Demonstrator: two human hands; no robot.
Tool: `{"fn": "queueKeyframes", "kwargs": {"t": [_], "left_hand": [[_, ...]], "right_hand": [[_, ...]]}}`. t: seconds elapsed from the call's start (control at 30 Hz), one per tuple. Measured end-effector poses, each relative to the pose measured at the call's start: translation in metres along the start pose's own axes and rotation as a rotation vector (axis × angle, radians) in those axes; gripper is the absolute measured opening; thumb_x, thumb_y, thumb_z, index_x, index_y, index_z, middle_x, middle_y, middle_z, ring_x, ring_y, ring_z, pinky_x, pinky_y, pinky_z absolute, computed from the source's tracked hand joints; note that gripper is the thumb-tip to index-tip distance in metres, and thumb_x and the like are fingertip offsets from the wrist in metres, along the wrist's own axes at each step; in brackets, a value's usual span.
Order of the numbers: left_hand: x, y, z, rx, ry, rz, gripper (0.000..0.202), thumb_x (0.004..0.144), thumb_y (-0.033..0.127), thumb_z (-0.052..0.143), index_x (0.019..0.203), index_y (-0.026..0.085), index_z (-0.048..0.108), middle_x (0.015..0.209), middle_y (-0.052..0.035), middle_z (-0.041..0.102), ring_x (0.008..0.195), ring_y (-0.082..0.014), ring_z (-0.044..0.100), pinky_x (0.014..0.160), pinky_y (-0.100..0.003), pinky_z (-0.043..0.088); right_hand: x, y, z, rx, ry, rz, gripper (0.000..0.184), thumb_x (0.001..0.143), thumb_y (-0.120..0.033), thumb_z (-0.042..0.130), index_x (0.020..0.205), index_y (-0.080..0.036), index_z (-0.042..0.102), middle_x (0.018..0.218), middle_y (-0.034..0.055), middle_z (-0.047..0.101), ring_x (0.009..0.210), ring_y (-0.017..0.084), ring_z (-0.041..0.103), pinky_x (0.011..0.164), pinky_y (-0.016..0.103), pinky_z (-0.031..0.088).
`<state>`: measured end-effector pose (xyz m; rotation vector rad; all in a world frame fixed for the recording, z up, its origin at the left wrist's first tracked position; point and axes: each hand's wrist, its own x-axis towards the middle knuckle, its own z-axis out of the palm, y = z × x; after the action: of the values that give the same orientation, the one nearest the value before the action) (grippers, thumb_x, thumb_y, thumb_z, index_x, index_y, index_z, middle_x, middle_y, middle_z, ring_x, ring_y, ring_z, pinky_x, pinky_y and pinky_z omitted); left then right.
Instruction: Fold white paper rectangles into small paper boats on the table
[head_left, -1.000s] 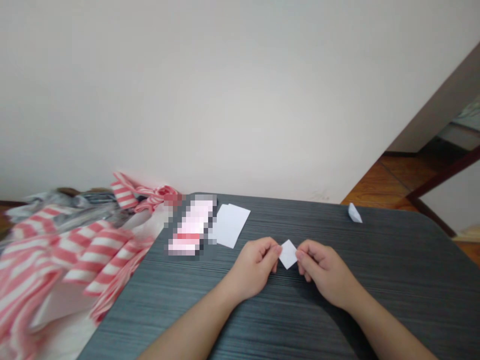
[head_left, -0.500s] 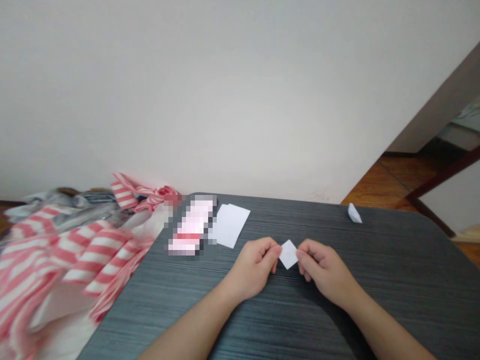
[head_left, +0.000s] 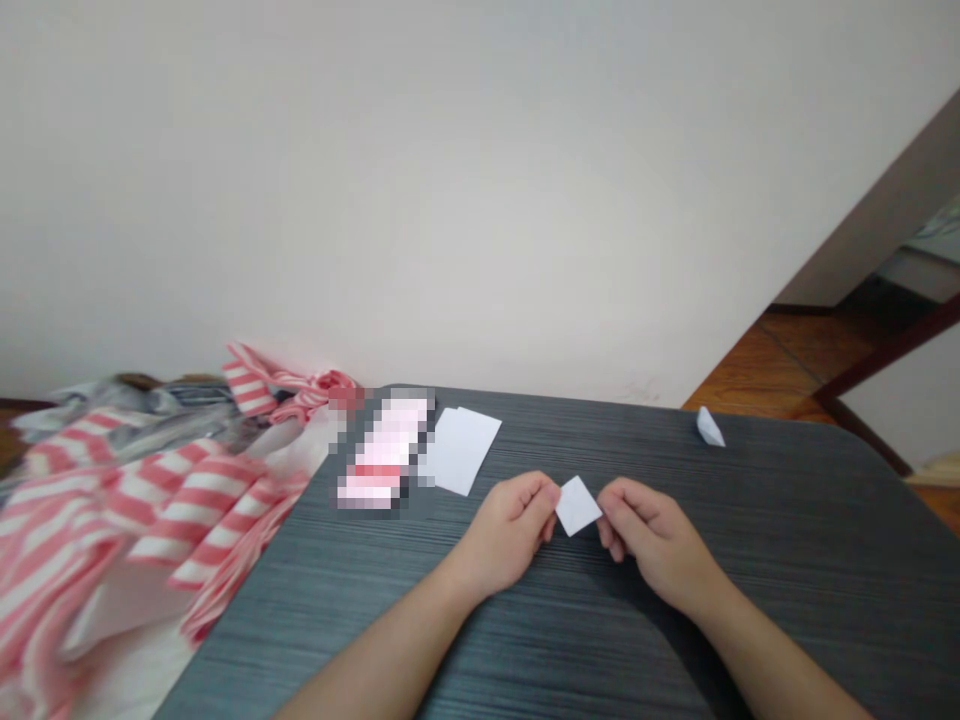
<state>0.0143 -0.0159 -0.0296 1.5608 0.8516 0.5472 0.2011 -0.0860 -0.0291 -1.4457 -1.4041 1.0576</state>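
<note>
the left hand (head_left: 506, 530) and right hand (head_left: 652, 535) are close together, fingertips pinching opposite corners of a small white paper square (head_left: 578, 506) above the dark grey counter (head_left: 787, 600). a white paper sheet (head_left: 463, 450) lies far left of them, a folded paper piece (head_left: 709, 428) sits near the far right edge, and red-striped cloth (head_left: 180, 510) is heaped beyond the left edge.

Matt white paper square (head_left: 578, 506) on streaked grey laminate tabletop (head_left: 787, 560)
Soft striped cloth (head_left: 187, 495) at ten o'clock; glossy wood floor (head_left: 757, 372) at two.

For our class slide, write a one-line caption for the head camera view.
Left hand and right hand hold a small white paper square over a dark grey table.
</note>
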Motion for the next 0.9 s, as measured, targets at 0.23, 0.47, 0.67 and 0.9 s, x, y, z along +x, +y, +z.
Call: {"fn": "queueKeyframes", "kwargs": {"t": [0.23,0.47,0.67,0.9], "left_hand": [[-0.002,0.000,0.001,-0.041,-0.090,0.008,0.038,0.096,0.046,0.041,0.071,0.018,0.048,0.055,0.0048,0.047,0.050,-0.0094,0.041,0.051,-0.021,0.031],[-0.003,0.003,-0.001,0.040,-0.138,0.038,0.038,0.097,0.044,0.040,0.071,0.018,0.049,0.057,0.0042,0.048,0.052,-0.0098,0.043,0.051,-0.021,0.032],[-0.003,0.008,-0.002,0.136,-0.150,0.083,0.038,0.096,0.039,0.041,0.068,0.017,0.052,0.058,0.0029,0.052,0.057,-0.0107,0.047,0.056,-0.021,0.034],[-0.003,0.009,-0.002,0.165,-0.159,0.075,0.038,0.096,0.037,0.041,0.071,0.016,0.060,0.059,0.0017,0.055,0.056,-0.0105,0.048,0.055,-0.021,0.035]], "right_hand": [[0.001,0.007,0.000,-0.063,0.024,-0.293,0.033,0.094,-0.017,0.045,0.122,-0.029,0.056,0.118,0.0072,0.056,0.097,0.018,0.059,0.085,0.034,0.048],[0.000,0.005,0.000,-0.104,-0.014,-0.343,0.023,0.090,-0.011,0.048,0.102,-0.027,0.059,0.117,0.0071,0.053,0.106,0.021,0.056,0.081,0.031,0.048],[0.001,0.001,0.000,-0.141,0.004,-0.348,0.013,0.091,-0.014,0.050,0.090,-0.024,0.058,0.108,0.0071,0.057,0.100,0.021,0.057,0.085,0.033,0.046],[0.003,0.002,0.001,-0.116,0.041,-0.333,0.012,0.094,-0.019,0.049,0.085,-0.023,0.056,0.095,0.0053,0.061,0.090,0.020,0.058,0.081,0.032,0.046]]}}
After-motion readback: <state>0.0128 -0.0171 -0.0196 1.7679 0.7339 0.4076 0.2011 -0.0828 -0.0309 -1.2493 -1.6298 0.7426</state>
